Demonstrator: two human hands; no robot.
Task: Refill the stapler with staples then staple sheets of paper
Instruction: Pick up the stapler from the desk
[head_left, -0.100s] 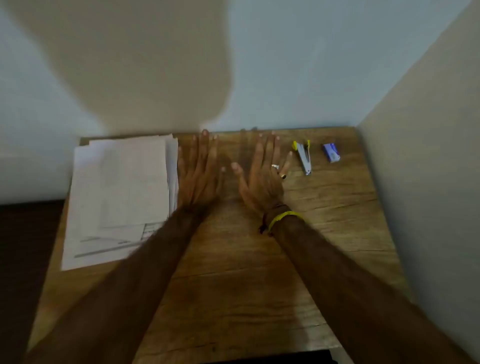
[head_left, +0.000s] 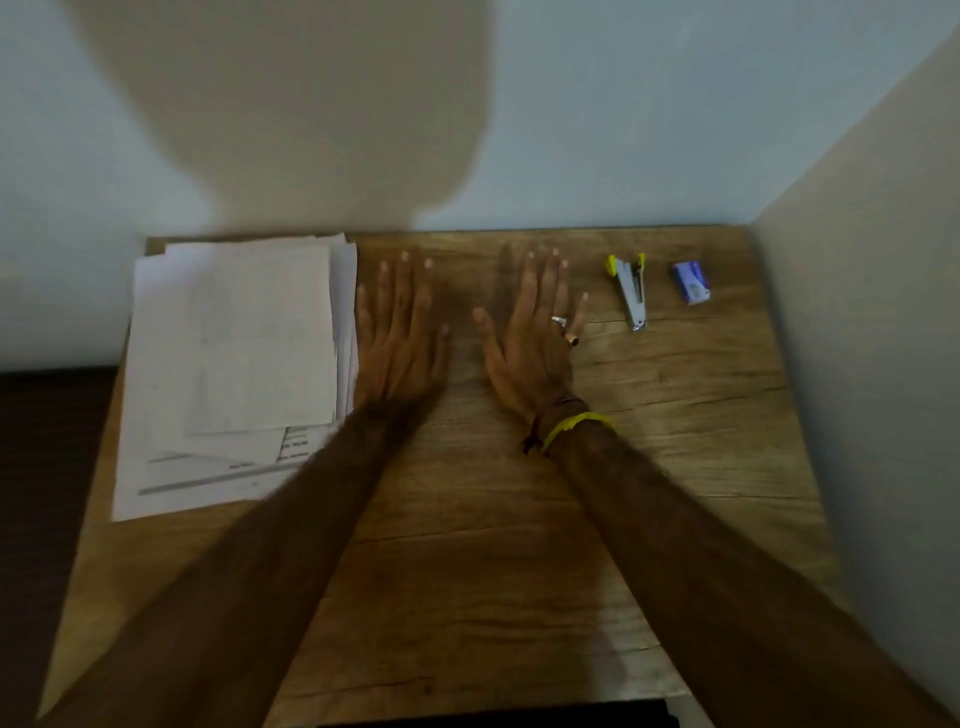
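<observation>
A small grey stapler (head_left: 632, 292) with yellow ends lies on the wooden table (head_left: 493, 545) at the back right. A little blue box of staples (head_left: 691, 282) rests just right of it. A loose stack of white paper sheets (head_left: 234, 364) covers the table's left side. My left hand (head_left: 400, 338) lies flat, palm down, fingers spread, right beside the paper's right edge. My right hand (head_left: 530, 338) is flat too, with two rings, a hand's width left of the stapler. Neither hand holds anything.
A pale wall runs along the table's back edge and another wall (head_left: 857, 364) closes the right side. A large shadow falls on the back wall. Dark floor (head_left: 47, 467) shows left of the table. Bare wood lies between my forearms.
</observation>
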